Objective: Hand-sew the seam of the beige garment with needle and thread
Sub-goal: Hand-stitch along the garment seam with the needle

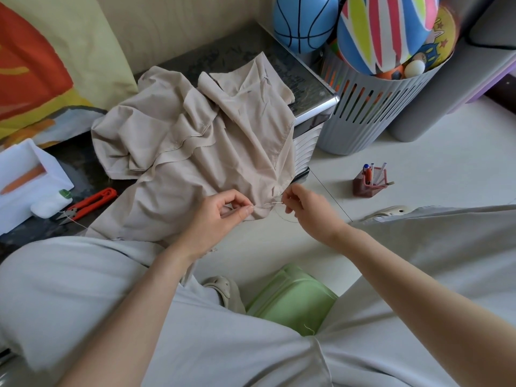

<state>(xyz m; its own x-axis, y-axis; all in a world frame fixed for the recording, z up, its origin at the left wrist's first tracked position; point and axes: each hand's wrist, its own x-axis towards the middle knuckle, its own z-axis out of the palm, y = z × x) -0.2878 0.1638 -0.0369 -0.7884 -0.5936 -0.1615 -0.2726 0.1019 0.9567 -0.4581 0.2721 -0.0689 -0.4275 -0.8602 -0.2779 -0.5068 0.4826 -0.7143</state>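
The beige garment (195, 141) lies crumpled over a dark low table (229, 55), its lower edge hanging toward my lap. My left hand (223, 216) pinches a fold of the garment's seam between thumb and fingers. Just to its right, my right hand (304, 208) pinches the thin needle (277, 203), whose tip is in the pinched fold. A fine thread (284, 217) loops below the needle, and a dark strand runs up to the right toward the table corner.
Orange thread snips (89, 203) and a white spool (51, 205) lie at the table's left beside a white box (25, 163). A grey basket of balls (371, 101) stands right of the table. On the floor sit a red pen holder (370, 182) and a green stool (293, 300).
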